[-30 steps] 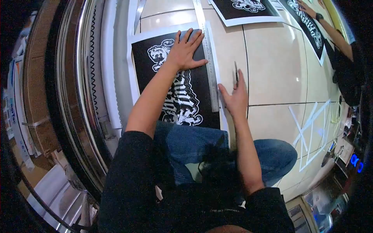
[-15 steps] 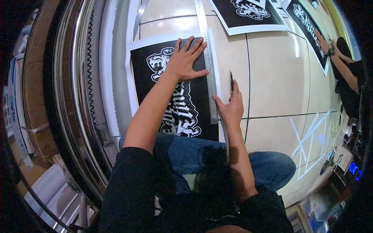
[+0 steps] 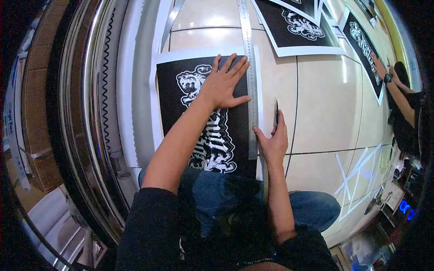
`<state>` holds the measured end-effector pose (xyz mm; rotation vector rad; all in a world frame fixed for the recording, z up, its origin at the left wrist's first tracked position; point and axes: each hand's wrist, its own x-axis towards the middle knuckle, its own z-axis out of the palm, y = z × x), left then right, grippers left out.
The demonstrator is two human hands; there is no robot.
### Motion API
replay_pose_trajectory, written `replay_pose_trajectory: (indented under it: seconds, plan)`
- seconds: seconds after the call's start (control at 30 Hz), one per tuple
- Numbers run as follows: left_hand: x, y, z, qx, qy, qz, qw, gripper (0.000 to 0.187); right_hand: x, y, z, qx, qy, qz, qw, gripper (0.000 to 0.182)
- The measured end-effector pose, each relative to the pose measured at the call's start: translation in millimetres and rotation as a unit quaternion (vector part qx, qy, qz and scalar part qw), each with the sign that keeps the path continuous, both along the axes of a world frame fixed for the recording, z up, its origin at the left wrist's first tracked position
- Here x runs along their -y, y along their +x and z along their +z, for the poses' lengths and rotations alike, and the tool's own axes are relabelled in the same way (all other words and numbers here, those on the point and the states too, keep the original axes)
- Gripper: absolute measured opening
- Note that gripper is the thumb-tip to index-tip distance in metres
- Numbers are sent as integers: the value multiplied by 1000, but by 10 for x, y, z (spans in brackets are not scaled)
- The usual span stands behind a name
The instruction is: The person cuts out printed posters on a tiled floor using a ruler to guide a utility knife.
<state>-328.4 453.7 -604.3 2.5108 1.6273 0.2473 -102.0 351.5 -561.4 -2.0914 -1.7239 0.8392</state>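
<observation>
A black printed sheet (image 3: 169, 97) with a white lion and lettering design and white borders lies on the tiled floor. Along its right edge runs a long metal ruler (image 3: 252, 90). My left hand (image 3: 224, 86) lies flat on the sheet, fingers spread, its fingertips and thumb reaching the ruler's left side. My right hand (image 3: 275, 139) is to the right of the ruler, closed round a slim dark cutter (image 3: 276, 113) whose blade points away from me. The right thumb touches the ruler's lower part.
More printed sheets (image 3: 298, 38) lie at the top. Another person's hands (image 3: 384, 74) rest by a printed sheet (image 3: 355, 34) at the upper right. White cut strips (image 3: 350, 180) lie on the right. A metal rail (image 3: 92, 113) and cardboard (image 3: 40, 104) are at the left.
The whole view has shifted, so the sheet, ruler and both hands appear lower and slightly further right. Both hands keep nearly the same places on the ruler and sheet.
</observation>
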Motion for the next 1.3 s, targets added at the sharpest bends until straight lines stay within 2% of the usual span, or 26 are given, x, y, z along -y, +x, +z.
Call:
replay_pose_trajectory:
  seconds: [0.9,1.03,1.1,1.3]
  plan:
    - [18,11,21,12,-2,7,1000,100,7,-14,33,-5,3,-4,1000,96]
    - [-43,53,148,-19,-21,8,1000,103,1,1,69,1,-16,-7,1000,93]
    - [-82,117,285,-70,-92,24,993,106,-5,-5,107,10,-30,0,1000,93]
    - [-228,280,539,-113,-161,28,980,120,47,65,0,12,28,21,999,93]
